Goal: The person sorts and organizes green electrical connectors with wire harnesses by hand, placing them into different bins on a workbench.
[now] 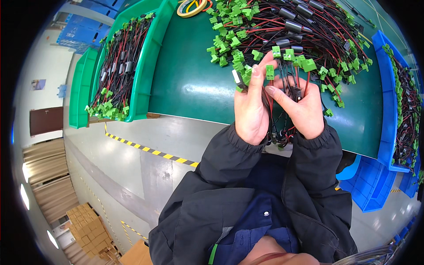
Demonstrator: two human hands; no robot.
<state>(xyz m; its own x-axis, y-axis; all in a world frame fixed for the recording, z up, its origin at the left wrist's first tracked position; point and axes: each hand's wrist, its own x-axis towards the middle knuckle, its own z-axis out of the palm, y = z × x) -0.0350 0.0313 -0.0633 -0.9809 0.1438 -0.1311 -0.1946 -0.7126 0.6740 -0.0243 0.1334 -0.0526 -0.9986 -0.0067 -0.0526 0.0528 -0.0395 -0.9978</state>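
My right hand (307, 108) is closed round a bundle of black and red cables (289, 81), its thumb reaching left across them. Green terminal connectors (289, 54) stick up from the bundle's top. One green connector (270, 72) on red wires stands between my two hands. My left hand (252, 108) is beside the bundle, palm turned inward, thumb and fingers stretched upward; its fingertips are partly behind the connectors. Next to its thumb is a small black-and-white piece (238, 79). Cable ends (280, 134) hang below between my wrists.
A big heap of similar cables (291, 26) covers the far side of the green table (194, 84). Green bins (150, 66) with cables stand left, a blue bin (383, 97) right. Tape rolls (192, 9) lie at the back. Striped tape (150, 151) marks the floor.
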